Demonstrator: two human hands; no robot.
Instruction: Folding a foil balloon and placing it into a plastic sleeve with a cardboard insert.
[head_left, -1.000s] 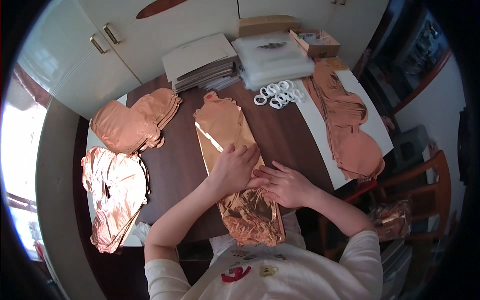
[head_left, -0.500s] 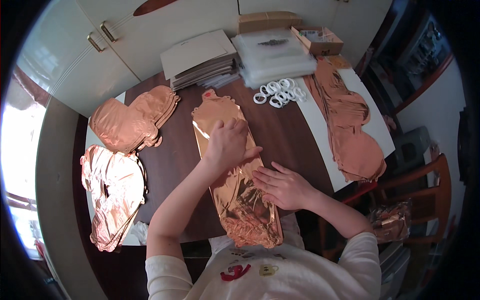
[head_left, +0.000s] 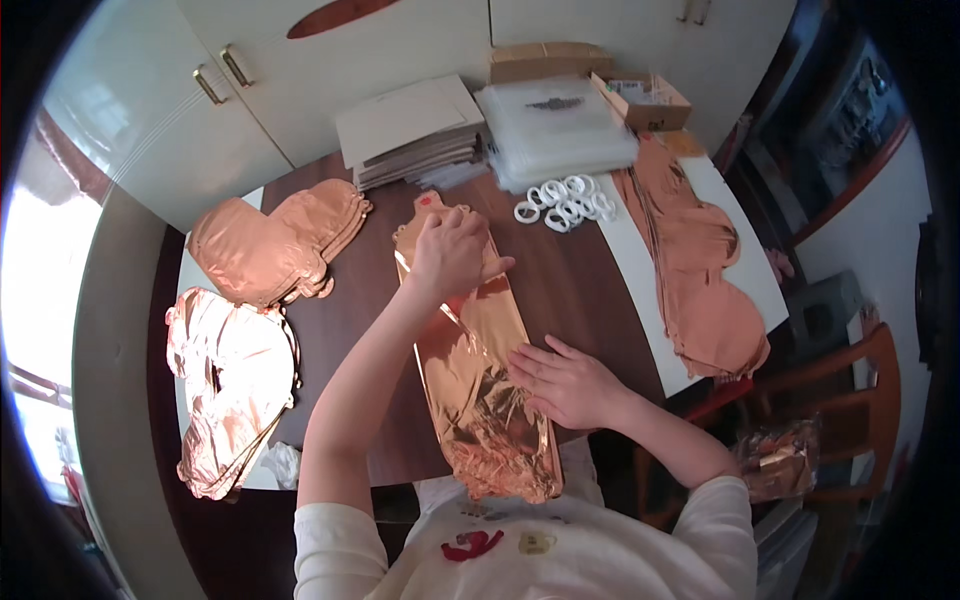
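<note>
One long copper foil piece (head_left: 490,390), middle of the table (head_left: 575,270)

So the foil lies lengthwise down the centre, far end close to the table's far edge, wrinkled end down at the near edge by the white shirt. Left hand (head_left: 450,250) is over the far part, fingers curled down onto it, thumb sticking out to the right. Honestly can't tell if it's gripping or just pressing. Right hand (head_left: 567,382) is loose and flat, fingers stretched out, tips on the foil's right side, holding nothing.

Rest of the setup: grey boards (head_left: 412,130) stacked at the far edge, clear plastic sheets (head_left: 560,135) just right of them, with a pile of white rings (head_left: 565,205) in front. Open cardboard box (head_left: 655,115) near the far right corner. More foil along both sides: a matte stack (head_left: 235,250) and a shiny stack (head_left: 235,350) by the left edge, and another long stack (head_left: 710,315) by the right edge.
</note>
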